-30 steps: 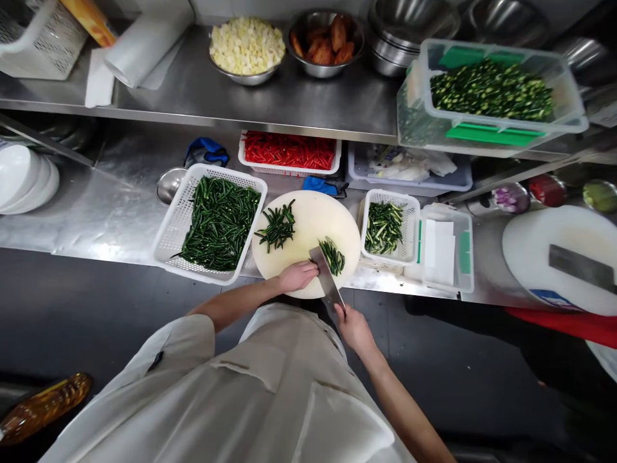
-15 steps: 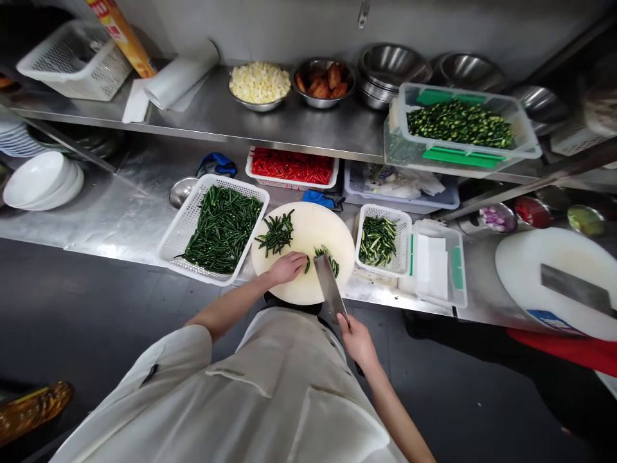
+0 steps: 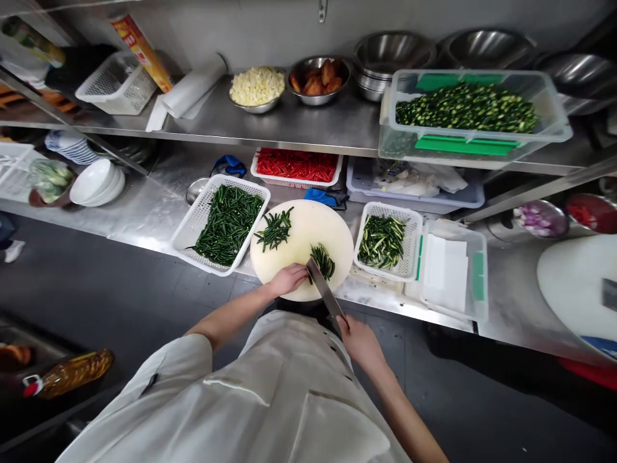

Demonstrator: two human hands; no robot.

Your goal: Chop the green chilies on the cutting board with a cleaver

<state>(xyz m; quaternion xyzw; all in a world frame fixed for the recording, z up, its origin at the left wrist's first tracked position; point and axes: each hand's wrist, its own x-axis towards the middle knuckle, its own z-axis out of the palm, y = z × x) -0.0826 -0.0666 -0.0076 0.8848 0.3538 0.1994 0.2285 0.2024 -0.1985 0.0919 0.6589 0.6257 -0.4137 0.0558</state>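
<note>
With the right hand (image 3: 360, 341) grasping the cleaver (image 3: 324, 290) and the left hand (image 3: 286, 280) close alongside, its grip not discernible, keep the guiding fingers (image 3: 299, 272) curled back while slicing the green pods (image 3: 324, 260) on the round chopping board (image 3: 311, 224).

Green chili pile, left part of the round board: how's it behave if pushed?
The green chili pile would probably scatter: pieces lie loose and criss-crossed. Each piece looks fairly stiff, since several ends jut out straight. On the flat, smooth-looking cutting board, it may slide fairly easily.
</note>
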